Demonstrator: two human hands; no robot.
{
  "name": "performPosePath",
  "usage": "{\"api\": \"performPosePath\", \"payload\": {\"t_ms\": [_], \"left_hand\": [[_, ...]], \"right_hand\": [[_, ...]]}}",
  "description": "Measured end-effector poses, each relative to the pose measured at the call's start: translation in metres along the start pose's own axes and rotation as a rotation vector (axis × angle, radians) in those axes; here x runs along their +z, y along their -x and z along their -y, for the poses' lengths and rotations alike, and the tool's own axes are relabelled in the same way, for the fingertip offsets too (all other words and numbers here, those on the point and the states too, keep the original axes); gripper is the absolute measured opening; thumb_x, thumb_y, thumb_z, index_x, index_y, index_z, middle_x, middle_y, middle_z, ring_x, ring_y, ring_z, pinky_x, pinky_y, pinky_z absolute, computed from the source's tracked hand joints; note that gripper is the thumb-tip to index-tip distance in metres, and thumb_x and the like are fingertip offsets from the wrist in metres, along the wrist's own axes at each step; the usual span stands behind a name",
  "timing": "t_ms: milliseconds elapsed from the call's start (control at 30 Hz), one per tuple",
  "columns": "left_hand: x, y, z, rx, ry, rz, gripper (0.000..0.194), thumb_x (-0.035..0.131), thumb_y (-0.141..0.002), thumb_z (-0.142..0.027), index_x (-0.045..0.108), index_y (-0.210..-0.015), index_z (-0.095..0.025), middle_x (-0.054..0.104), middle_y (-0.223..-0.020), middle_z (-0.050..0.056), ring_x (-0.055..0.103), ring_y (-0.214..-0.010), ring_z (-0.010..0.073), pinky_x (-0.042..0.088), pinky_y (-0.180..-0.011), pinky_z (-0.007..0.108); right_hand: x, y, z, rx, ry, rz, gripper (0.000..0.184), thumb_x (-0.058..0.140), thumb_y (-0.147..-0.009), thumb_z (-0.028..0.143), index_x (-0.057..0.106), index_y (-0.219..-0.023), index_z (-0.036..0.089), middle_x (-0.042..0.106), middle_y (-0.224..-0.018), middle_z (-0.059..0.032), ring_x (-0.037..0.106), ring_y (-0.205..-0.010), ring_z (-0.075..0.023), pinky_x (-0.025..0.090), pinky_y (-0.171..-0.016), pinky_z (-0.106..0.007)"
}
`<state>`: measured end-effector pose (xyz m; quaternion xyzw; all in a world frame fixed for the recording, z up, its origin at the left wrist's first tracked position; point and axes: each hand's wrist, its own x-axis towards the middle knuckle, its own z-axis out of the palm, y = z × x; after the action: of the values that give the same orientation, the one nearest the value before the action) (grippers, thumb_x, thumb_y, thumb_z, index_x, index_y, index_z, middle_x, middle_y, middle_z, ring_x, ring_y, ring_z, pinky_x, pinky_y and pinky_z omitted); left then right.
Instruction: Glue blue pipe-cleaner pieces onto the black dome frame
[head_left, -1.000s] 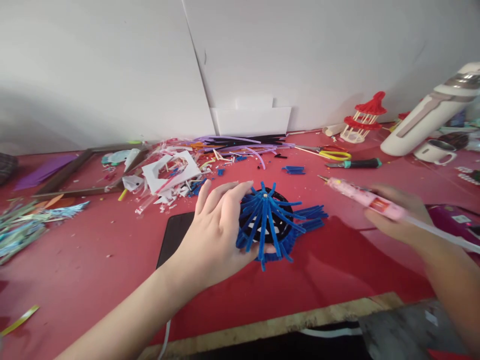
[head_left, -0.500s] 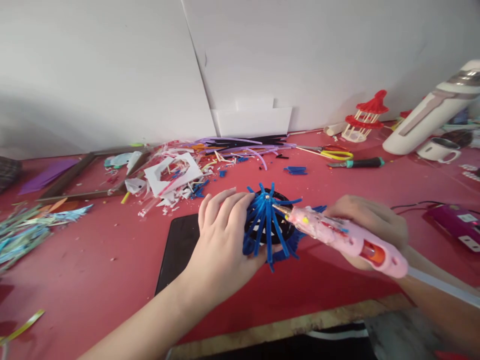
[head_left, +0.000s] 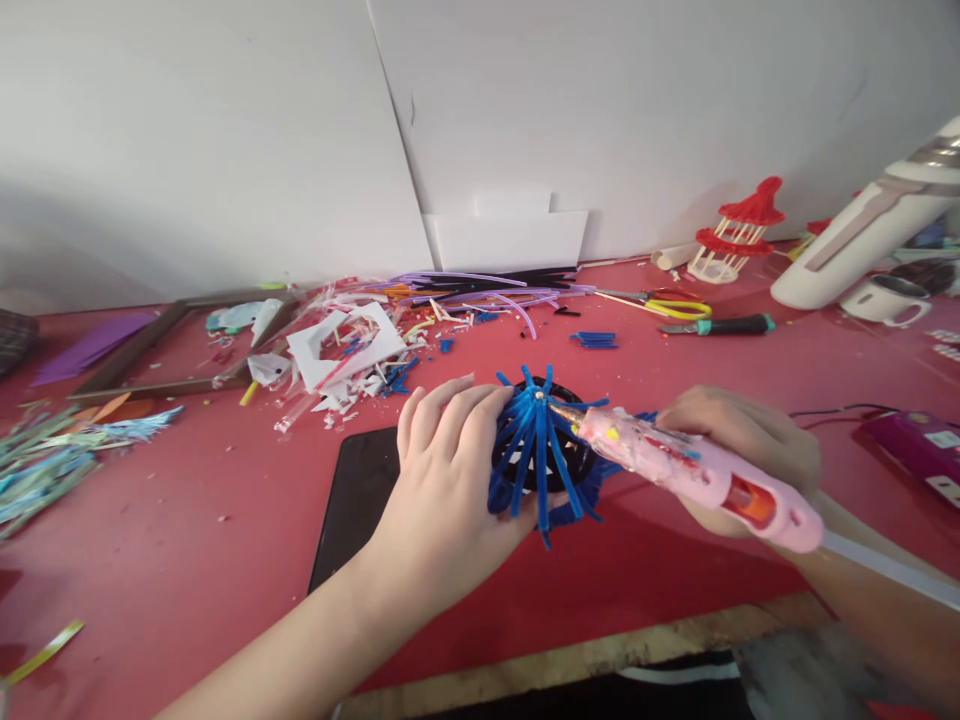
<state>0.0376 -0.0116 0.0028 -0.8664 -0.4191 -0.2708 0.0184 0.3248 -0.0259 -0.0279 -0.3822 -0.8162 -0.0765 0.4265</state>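
My left hand (head_left: 450,460) is closed around the left side of a blue pipe-cleaner model (head_left: 541,450), whose strips fan down from a peak over a black ring. Its fingertips rest near the top, and the thumb is partly hidden below the strips. In my right hand (head_left: 742,440) is a pink hot glue gun (head_left: 697,470), smeared with dried glue, with a white glue stick out of its rear. The metal nozzle points left and sits at or just beside the peak; I cannot tell if they touch. A dark flat tablet-like slab (head_left: 356,500) lies under my left wrist.
Paper scraps (head_left: 345,350) and purple and black pipe cleaners (head_left: 495,290) lie at the back. Yellow-handled scissors (head_left: 675,305), a craft knife (head_left: 724,326), a red-roofed model (head_left: 735,235), a white flask (head_left: 862,225) and a mug (head_left: 889,300) stand or lie right. A wooden frame (head_left: 127,350) lies left.
The view has shifted very slightly. Both hands, the glue gun and the blue model keep nearly the same positions, with the nozzle still at the peak.
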Motion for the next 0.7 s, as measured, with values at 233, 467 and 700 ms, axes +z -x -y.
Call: {"api": "performPosePath", "payload": {"t_ms": [233, 467, 700], "left_hand": [[-0.001, -0.001, 0.000, -0.001, 0.001, -0.004, 0.073, 0.079, -0.080, -0.047, 0.048, -0.135, -0.010, 0.064, -0.129, 0.021, 0.052, -0.127, 0.0432, 0.038, -0.109, 0.066], [-0.001, -0.001, 0.000, -0.023, 0.011, 0.017, 0.063, 0.070, -0.086, -0.045, 0.047, -0.135, -0.014, 0.063, -0.132, 0.019, 0.051, -0.129, 0.0422, 0.038, -0.109, 0.067], [-0.001, -0.001, 0.000, -0.009, 0.003, 0.008, 0.063, 0.069, -0.087, -0.045, 0.046, -0.136, -0.014, 0.064, -0.130, 0.020, 0.052, -0.128, 0.0415, 0.038, -0.109, 0.066]], "right_hand": [[-0.005, -0.010, 0.006, -0.044, -0.005, 0.016, 0.010, 0.052, -0.093, 0.014, 0.056, -0.087, 0.021, 0.059, -0.071, -0.0012, 0.054, -0.062, -0.0138, 0.045, -0.056, -0.029], [-0.021, 0.001, 0.007, -0.021, -0.063, 0.056, 0.015, 0.060, -0.091, 0.016, 0.064, -0.105, 0.018, 0.071, -0.087, -0.0067, 0.070, -0.076, -0.0183, 0.056, -0.072, -0.032], [-0.029, 0.013, 0.007, 0.041, -0.101, 0.077, 0.015, 0.064, -0.085, 0.012, 0.061, -0.096, 0.021, 0.068, -0.080, -0.0028, 0.067, -0.068, -0.0183, 0.055, -0.064, -0.033]]}}
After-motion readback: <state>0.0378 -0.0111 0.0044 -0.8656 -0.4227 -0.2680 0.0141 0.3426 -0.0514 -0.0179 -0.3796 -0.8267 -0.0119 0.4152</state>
